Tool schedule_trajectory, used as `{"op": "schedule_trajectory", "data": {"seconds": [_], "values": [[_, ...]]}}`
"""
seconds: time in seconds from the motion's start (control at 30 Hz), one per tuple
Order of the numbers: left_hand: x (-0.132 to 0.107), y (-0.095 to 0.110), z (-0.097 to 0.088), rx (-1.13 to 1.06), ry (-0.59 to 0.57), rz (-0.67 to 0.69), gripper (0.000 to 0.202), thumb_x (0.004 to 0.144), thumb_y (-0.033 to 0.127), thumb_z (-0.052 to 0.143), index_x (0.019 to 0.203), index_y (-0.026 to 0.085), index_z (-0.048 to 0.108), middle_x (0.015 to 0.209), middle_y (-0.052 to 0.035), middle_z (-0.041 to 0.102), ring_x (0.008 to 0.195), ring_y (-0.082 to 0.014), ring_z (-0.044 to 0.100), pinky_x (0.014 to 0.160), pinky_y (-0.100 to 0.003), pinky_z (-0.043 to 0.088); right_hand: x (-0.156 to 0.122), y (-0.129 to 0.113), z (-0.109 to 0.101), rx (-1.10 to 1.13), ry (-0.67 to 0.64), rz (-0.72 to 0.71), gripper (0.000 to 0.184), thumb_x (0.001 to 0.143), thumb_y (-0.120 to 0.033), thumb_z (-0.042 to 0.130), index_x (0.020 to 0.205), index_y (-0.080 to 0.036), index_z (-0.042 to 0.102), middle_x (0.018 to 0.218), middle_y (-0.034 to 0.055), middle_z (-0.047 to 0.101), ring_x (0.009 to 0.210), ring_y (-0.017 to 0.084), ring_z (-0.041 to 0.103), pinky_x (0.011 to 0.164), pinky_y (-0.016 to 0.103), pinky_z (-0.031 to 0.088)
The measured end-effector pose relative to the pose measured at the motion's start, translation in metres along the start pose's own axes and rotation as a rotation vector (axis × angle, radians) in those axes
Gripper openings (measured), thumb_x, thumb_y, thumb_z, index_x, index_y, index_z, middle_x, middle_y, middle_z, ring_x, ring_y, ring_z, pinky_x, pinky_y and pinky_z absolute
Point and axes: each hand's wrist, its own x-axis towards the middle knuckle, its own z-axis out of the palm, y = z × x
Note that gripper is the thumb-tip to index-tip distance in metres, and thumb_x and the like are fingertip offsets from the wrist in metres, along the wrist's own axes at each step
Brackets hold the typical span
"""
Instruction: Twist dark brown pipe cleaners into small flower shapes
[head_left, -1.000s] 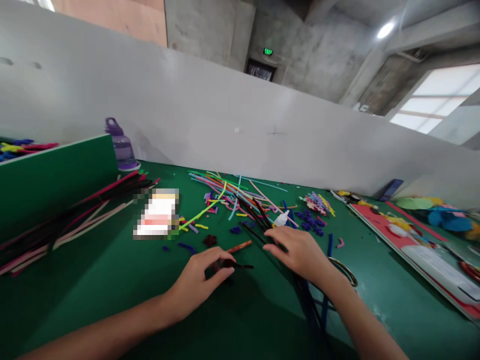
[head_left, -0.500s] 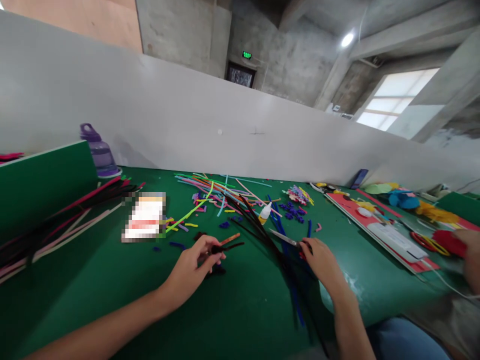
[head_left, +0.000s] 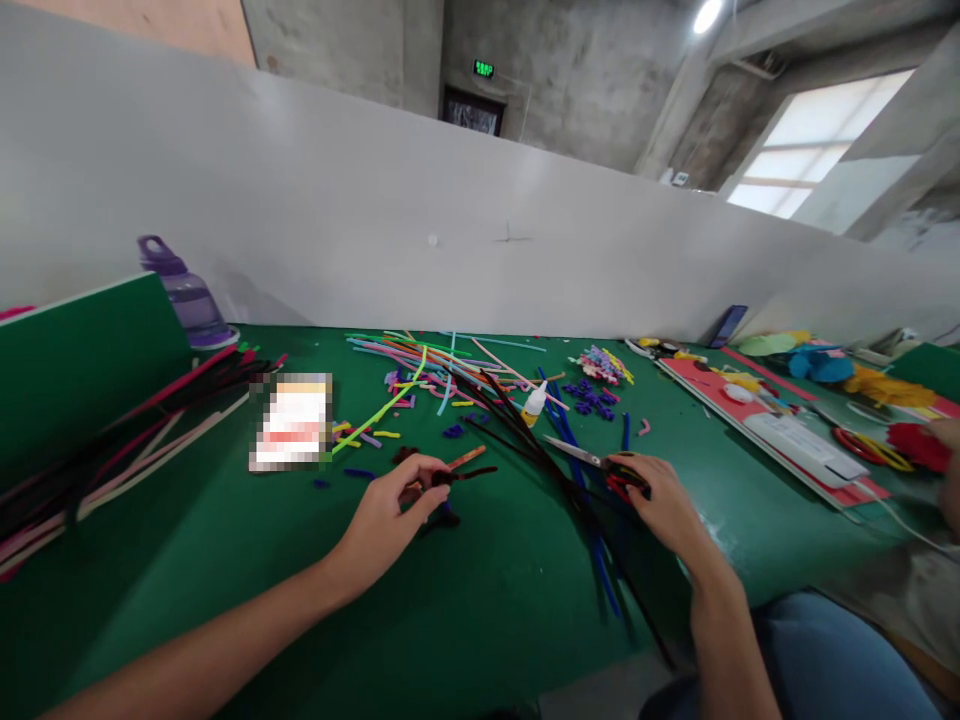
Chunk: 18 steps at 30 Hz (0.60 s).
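My left hand [head_left: 394,512] pinches a short black pipe cleaner piece [head_left: 466,474] just above the green table [head_left: 225,540]. A small orange stick [head_left: 466,458] lies beside it. My right hand [head_left: 660,500] is closed around the handles of a pair of scissors [head_left: 581,455], whose blades point left and away. Long black and blue pipe cleaners [head_left: 570,490] run under the scissors towards the table's near edge.
A heap of coloured pipe cleaners [head_left: 435,370], a small glue bottle [head_left: 534,402] and purple bits [head_left: 589,398] lie behind my hands. A purple water bottle [head_left: 187,295] stands at the back left by a green box [head_left: 82,350]. A red board [head_left: 772,430] lies right.
My right hand left the black pipe cleaners, slid right and took hold of the scissors. My left hand kept pinching the black piece. The view turned right.
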Motion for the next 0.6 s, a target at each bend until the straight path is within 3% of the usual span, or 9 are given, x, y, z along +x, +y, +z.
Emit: {"op": "schedule_trajectory", "data": {"seconds": [0.3,0.47,0.6], "values": [[0.001,-0.002,0.001,-0.145,-0.062,-0.034,0.022,0.086,0.028,0.05,0.104,0.016,0.056,0.085,-0.0064,0.067,0.074,-0.0169,0.059,0.059,-0.026,0.046,0.001,-0.028,-0.012,-0.064,0.343,-0.014,0.056,0.074,-0.016,0.052,0.13,-0.018,0.046,0.096,0.0087,0.057,0.094,0.025,0.052,0.09,0.042,0.042],[0.004,-0.004,0.001,-0.223,-0.064,-0.046,0.023,0.087,0.027,0.05,0.105,0.015,0.055,0.088,-0.0074,0.067,0.072,-0.0161,0.058,0.06,-0.026,0.046,0.0,-0.041,-0.016,-0.08,0.55,0.126,0.067,0.076,-0.03,0.061,0.137,-0.017,0.037,0.096,0.0097,0.056,0.093,0.026,0.052,0.089,0.043,0.043],[0.007,-0.005,0.001,-0.333,-0.056,-0.053,0.023,0.087,0.027,0.052,0.104,0.013,0.057,0.085,-0.0076,0.067,0.067,-0.0141,0.057,0.059,-0.026,0.046,-0.002,-0.044,-0.019,0.061,0.634,0.249,0.085,0.074,-0.035,0.064,0.145,-0.019,0.02,0.112,0.0129,0.053,0.096,0.026,0.052,0.082,0.042,0.046]]}}
